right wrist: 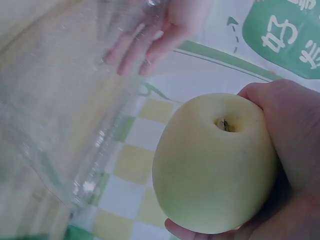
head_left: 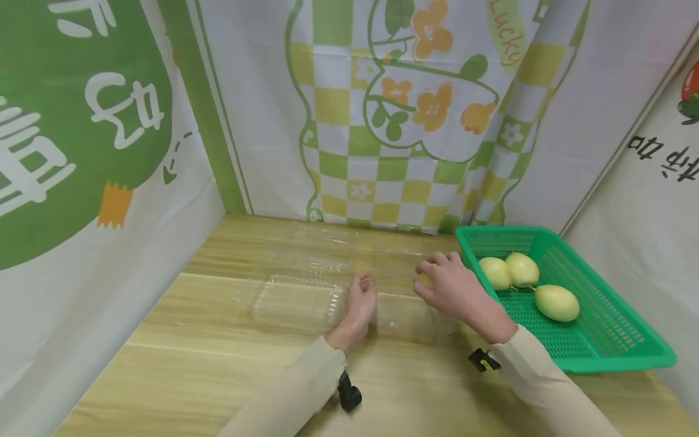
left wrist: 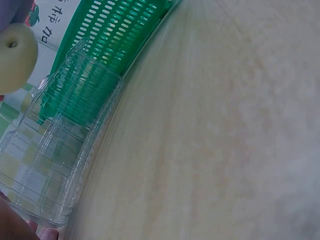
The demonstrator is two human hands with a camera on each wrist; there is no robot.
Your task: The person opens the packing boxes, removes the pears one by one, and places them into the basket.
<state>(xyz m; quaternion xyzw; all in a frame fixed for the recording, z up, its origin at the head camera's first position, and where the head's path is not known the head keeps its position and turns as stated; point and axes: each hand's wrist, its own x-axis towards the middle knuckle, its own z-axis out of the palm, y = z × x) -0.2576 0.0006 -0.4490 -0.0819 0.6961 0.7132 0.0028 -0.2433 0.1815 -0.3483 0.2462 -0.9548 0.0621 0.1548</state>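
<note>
My right hand (head_left: 450,285) holds a pale yellow-green pear (right wrist: 215,165), with the thumb and fingers round its sides, above a clear plastic clamshell box (head_left: 404,309). Most of that pear is hidden under the hand in the head view; the left wrist view shows its stem end. At the near left wall of the same box is my left hand (head_left: 360,303), its fingers bent at the plastic edge. Fingertips (left wrist: 47,233) show by a box corner in the left wrist view. A second clear clamshell box (head_left: 297,300) lies opened out left of the left hand.
A green perforated basket (head_left: 617,303) stands at the right with several pears' room and three pears (head_left: 557,303) inside. Patterned cloth (head_left: 360,164) hangs behind the wooden table (head_left: 180,364). White printed cloth also closes in the left and right sides.
</note>
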